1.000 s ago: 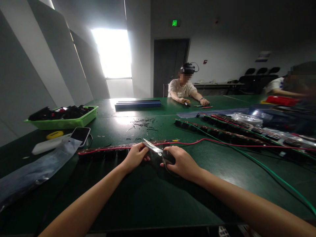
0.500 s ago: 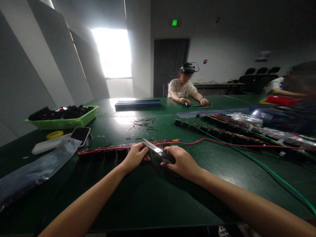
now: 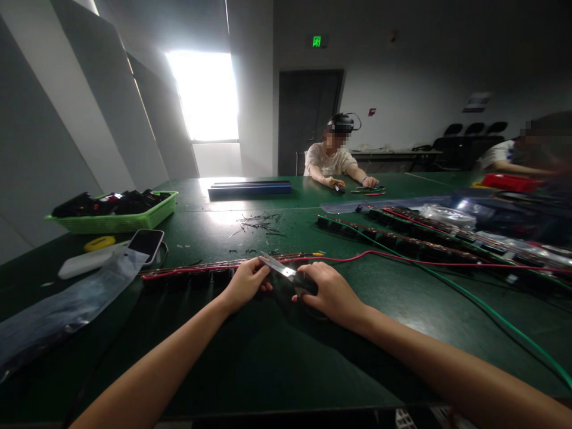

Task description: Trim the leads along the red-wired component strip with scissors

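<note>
"Fingers?"
"Right hand [image 3: 333, 292] wraps dark-handled scissors [image 3: 283, 270]; left hand [image 3: 245, 283] pinches narrow by the blade tips, on what I can't tell."
"Changed?"
"Hands barely; the blades look closer together than a second ago."
"Beyond?"
"Shiny steel, then a segmented black strip [image 3: 190, 279], partly hidden behind left fingers; glossy red wire [image 3: 353, 258]; green wire [image 3: 467, 292] rightward."

Scissor handles [image 3: 305, 286] partly hidden.

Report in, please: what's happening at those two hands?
Right hand: holding scissors. Left hand: close beside the blades, hold unclear. Red wire: running just beyond both hands. Thin dark scraps: scattered farther off.
</note>
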Motion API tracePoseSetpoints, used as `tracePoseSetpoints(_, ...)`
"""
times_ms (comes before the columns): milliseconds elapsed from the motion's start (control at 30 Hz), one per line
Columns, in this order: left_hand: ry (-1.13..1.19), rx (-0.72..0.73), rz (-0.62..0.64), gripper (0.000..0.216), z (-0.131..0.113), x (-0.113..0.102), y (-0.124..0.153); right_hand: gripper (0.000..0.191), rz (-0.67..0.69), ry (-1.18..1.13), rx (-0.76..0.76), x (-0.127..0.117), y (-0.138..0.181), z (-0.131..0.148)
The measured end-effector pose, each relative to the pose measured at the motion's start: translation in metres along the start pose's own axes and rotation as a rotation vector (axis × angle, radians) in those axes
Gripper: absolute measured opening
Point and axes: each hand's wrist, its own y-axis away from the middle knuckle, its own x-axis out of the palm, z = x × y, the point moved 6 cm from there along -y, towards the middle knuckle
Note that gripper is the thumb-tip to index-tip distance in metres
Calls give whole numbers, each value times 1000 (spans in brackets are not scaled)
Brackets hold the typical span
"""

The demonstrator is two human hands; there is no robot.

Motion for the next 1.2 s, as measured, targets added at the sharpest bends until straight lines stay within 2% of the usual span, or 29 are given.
tracePoseSetpoints(300,-13,8,32,30,-3,0,1,33,-45,-85,59,-1,-1,-9)
tracePoseSetpoints(533,-12,-13,27,30,-4,0,2,34,-92,-115,88,-1,-2,-15)
tracePoseSetpoints(733,1,-11,19,29,-3,0,1,35,-120,-119,51,-1,-1,-14)
tracePoseSetpoints(1033,22,-11,16,29,-1,0,1,46,-86,-130,5,2,-1,-15)
tracePoseSetpoints(1200,46,-18,29,32,-1,1,0,41,-81,-99,11,-1,-1,-12)
